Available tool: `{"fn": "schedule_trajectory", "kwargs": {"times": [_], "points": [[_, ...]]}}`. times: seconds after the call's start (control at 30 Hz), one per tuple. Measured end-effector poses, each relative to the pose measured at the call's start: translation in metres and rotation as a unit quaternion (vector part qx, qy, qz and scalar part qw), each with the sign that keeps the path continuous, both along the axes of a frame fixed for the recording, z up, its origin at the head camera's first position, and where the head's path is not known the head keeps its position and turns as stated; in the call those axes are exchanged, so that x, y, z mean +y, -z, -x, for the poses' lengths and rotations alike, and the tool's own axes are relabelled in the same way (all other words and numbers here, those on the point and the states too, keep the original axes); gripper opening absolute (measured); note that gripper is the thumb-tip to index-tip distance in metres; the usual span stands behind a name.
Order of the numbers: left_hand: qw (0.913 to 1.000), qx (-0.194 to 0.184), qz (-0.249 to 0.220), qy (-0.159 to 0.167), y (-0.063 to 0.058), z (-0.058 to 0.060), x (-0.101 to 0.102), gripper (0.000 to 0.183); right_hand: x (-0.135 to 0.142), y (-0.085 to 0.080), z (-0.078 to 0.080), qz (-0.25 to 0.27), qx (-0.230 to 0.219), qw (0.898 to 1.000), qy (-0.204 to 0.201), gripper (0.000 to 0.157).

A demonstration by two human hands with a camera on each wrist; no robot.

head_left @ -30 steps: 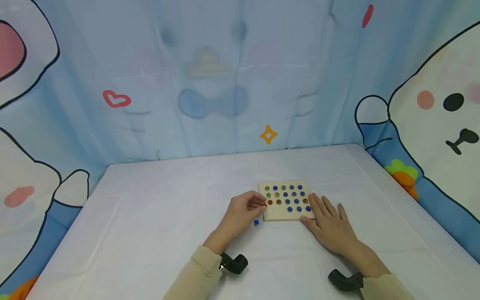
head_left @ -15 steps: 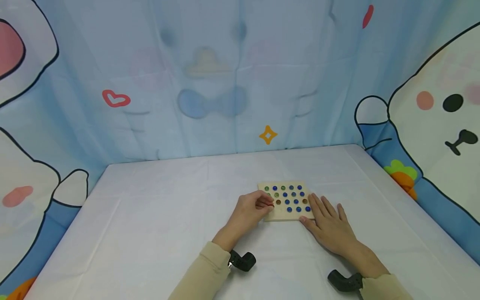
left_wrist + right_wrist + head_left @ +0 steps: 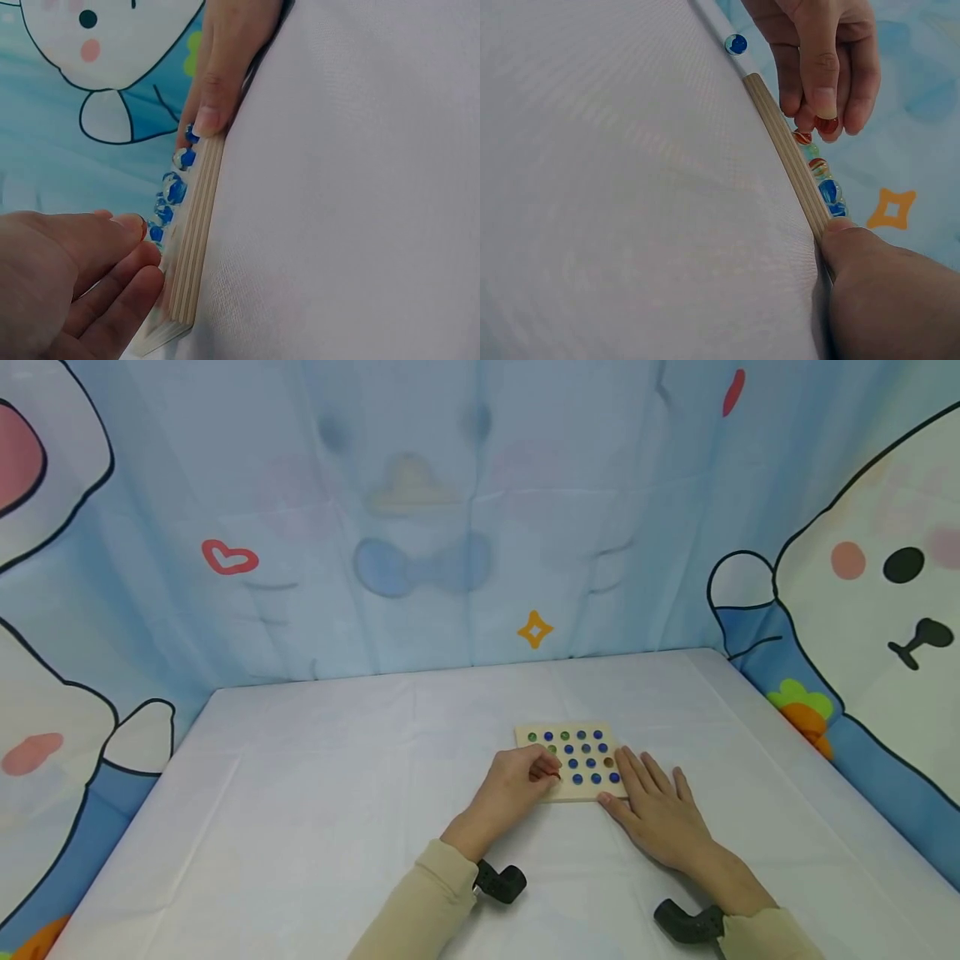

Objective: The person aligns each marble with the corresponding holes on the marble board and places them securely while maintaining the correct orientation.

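Observation:
A pale wooden board (image 3: 587, 792) with rows of glass marbles in its dimples lies on the white table. Blue marbles (image 3: 591, 763) fill much of its right side, and green ones (image 3: 565, 736) sit toward the back. My left hand (image 3: 516, 789) is over the board's front left part, pinching a red marble (image 3: 826, 125) between thumb and fingertips, just above the surface. It covers the board's left dimples in the head view. My right hand (image 3: 663, 817) rests along the right edge, fingers extended, its thumb (image 3: 210, 118) on the front right corner.
A loose blue marble (image 3: 736, 44) lies on the table off the board's left end, hidden by the left hand in the head view. Black wrist cameras (image 3: 504, 883) stick out from both sleeves. A printed blue curtain (image 3: 420, 610) hangs behind the table.
My left hand has moved right, from the board's left edge to over its front left part, still pinching the red marble. The right hand has stayed in place.

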State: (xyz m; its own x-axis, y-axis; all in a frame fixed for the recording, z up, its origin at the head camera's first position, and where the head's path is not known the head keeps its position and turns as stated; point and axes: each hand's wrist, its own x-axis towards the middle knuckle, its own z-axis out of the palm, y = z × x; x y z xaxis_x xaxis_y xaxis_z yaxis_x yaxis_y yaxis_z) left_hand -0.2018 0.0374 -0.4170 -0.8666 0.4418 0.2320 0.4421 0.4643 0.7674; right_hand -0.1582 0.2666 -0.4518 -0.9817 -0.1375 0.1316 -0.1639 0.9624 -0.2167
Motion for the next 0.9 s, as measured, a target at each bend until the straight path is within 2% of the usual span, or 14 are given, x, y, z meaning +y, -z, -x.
{"fn": "schedule_trajectory", "kwargs": {"times": [0.4, 0.7, 0.9], "points": [[0.9999, -0.005, 0.012, 0.002, -0.0006, 0.0003, 0.0048, 0.015, -0.0003, -0.0018, -0.0008, 0.004, -0.001, 1.000, -0.002, 0.084], [0.9993, 0.017, 0.032, -0.007, 0.0013, 0.0015, 0.0088, 0.017, -0.0003, -0.0015, -0.0010, 0.005, -0.001, 1.000, -0.001, 0.084], [0.9995, 0.018, 0.026, -0.008, 0.0010, 0.0001, 0.0076, 0.019, -0.0007, -0.0007, -0.0011, 0.003, -0.001, 1.000, 0.000, 0.085]]}}
